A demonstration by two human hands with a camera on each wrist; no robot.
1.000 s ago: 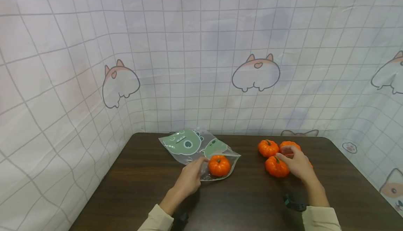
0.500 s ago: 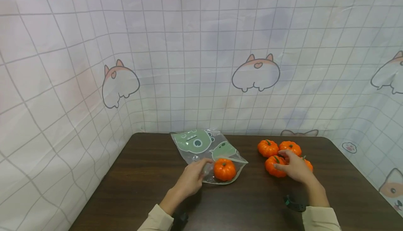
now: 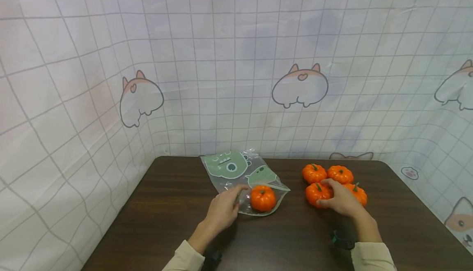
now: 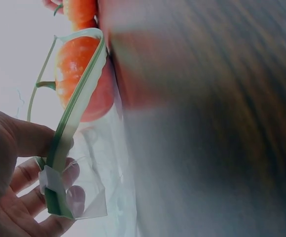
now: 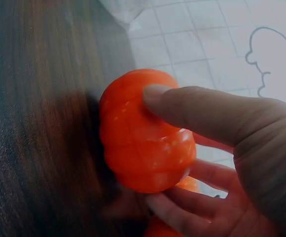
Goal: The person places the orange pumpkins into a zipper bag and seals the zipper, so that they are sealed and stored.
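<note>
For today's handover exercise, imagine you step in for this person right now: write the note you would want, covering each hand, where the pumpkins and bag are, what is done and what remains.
Left hand: pinches the open edge of the clear plastic bag, which lies flat on the dark table.
Right hand: grips the front-left pumpkin of the loose group, thumb on top, fingers underneath; it sits on the table.
Done: one pumpkin in the bag, near its mouth.
Left: four pumpkins outside, counting the gripped one; the other three sit close together just beyond and beside the right hand. The bag is unsealed.
</note>
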